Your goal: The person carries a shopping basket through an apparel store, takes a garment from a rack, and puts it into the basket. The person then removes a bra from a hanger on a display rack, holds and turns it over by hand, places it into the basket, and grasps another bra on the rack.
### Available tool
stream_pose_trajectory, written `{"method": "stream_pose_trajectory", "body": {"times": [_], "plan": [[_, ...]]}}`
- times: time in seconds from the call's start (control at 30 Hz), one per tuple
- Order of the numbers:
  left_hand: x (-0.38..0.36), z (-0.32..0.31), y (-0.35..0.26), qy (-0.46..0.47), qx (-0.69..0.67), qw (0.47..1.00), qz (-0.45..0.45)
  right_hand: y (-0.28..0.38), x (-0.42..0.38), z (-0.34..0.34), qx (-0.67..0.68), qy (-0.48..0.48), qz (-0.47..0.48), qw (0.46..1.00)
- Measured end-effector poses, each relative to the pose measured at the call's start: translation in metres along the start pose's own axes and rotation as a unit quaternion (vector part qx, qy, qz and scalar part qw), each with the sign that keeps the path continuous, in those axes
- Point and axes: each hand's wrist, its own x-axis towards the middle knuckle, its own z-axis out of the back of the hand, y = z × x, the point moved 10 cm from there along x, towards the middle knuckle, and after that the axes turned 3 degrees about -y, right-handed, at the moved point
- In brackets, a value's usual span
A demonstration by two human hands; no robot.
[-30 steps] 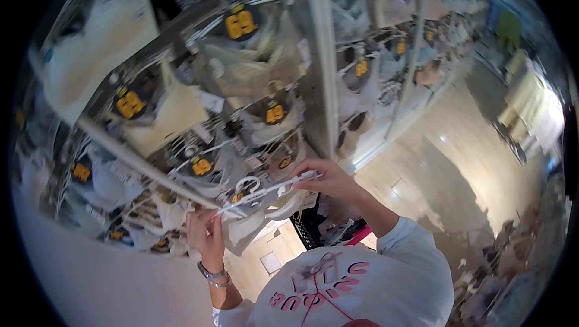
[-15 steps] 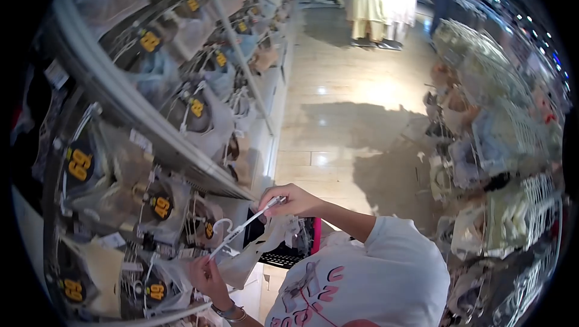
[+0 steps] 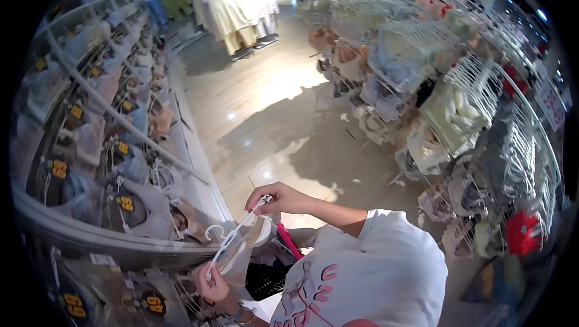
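Note:
My right hand [image 3: 272,198] is closed on one end of a white plastic hanger [image 3: 231,238]. My left hand [image 3: 215,286], with a watch at the wrist, grips the hanger's other end. The hanger slants between the two hands, its hook pointing toward the rack on the left. Below its bar hangs a cream-white bra [image 3: 242,256], partly hidden behind the hanger and my hands. Underneath, close to my body, is a black basket [image 3: 265,280] with a pink handle [image 3: 289,242].
A wall rack on the left carries bras [image 3: 146,211] with round black price tags [image 3: 58,168]. Wire racks of hanging underwear [image 3: 461,107] stand at the right, with a red garment [image 3: 523,232] low down. Pale floor [image 3: 241,140] runs between them to a clothes stand [image 3: 232,13].
The view has swung to the right, so the racks sit further left and more of the right-hand racks shows. Both hands still hold the hanger, at much the same slant.

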Motion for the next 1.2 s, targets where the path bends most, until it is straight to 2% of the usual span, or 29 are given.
{"method": "stream_pose_trajectory", "body": {"times": [0.1,0.13,0.3,0.43,0.57,0.63,0.7,0.73,0.83,0.87,0.97,1.03,1.1,1.13,1.17,1.2], "plan": [[0.005,-0.022,0.001,0.017,-0.041,0.998,0.039,0.002,-0.013,0.020,-0.029,-0.037,0.002,0.999],[0.008,-0.027,-0.005,0.024,-0.040,0.999,0.011,0.003,-0.017,0.025,-0.017,-0.048,-0.004,0.999],[0.013,-0.043,-0.018,0.060,-0.018,0.998,-0.013,0.003,-0.026,0.038,0.034,-0.071,-0.017,0.997],[0.014,-0.039,-0.017,0.048,-0.023,0.999,0.007,0.002,-0.020,0.034,0.022,-0.060,-0.013,0.998],[0.010,-0.025,-0.006,0.035,-0.012,0.999,-0.015,-0.002,-0.008,0.020,0.019,-0.031,-0.014,0.999],[0.007,-0.017,-0.003,0.029,-0.001,0.999,-0.032,0.005,-0.001,0.011,0.006,-0.031,-0.030,0.999],[0.004,-0.011,-0.001,0.019,-0.007,1.000,-0.012,0.013,0.003,0.006,-0.029,-0.040,-0.055,0.997],[0.003,-0.009,-0.004,0.014,-0.009,1.000,0.003,0.016,0.008,0.003,-0.054,-0.037,-0.009,0.998],[0.006,-0.001,-0.010,0.001,0.003,1.000,0.012,0.026,0.015,-0.007,-0.318,0.041,0.051,0.946],[0.008,0.001,-0.011,-0.005,0.003,1.000,0.010,0.039,0.015,-0.012,-0.384,0.033,0.181,0.905],[0.022,0.002,-0.031,0.008,0.017,1.000,-0.005,0.055,0.014,-0.026,-0.435,0.064,0.231,0.868],[0.029,0.008,-0.035,-0.004,0.027,1.000,0.000,0.049,0.017,-0.024,-0.359,0.053,0.177,0.915],[0.038,0.016,-0.034,0.000,0.030,0.998,0.055,0.041,0.019,-0.018,-0.322,0.024,0.128,0.938],[0.041,0.022,-0.029,-0.020,0.005,0.996,0.086,0.042,0.019,-0.016,-0.299,0.009,0.140,0.944],[0.045,0.024,-0.017,-0.019,-0.079,0.992,0.092,0.045,0.022,-0.012,-0.276,-0.008,0.150,0.949],[0.050,0.025,-0.016,-0.033,-0.195,0.965,0.170,0.046,0.023,-0.012,-0.278,-0.011,0.126,0.952]]}}
